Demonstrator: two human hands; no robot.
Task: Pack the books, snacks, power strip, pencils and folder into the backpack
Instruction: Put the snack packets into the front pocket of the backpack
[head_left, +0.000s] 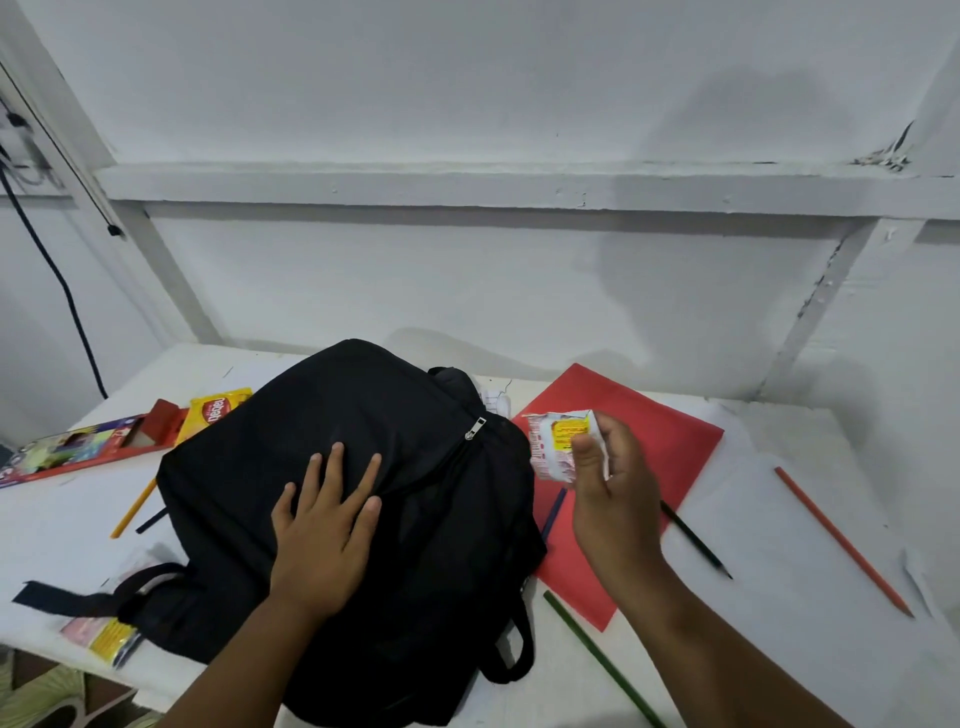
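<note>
Legible text is scarce: the yellow snack packet, lying partly under the far-left edge of the black backpack, carries a red oval logo with white lettering turned sideways that appears to read "Gery", though this reading is uncertain. The small white and pink snack packet held in the right hand shows a yellow label panel and a strip of print, too small to read. The printing on the red pencil box at left is blurred.

My left hand rests on matt black cloth, the backpack; its zip pull shines metallic. Right of it, my right hand pinches a glossy, crinkled snack wrapper.
</note>
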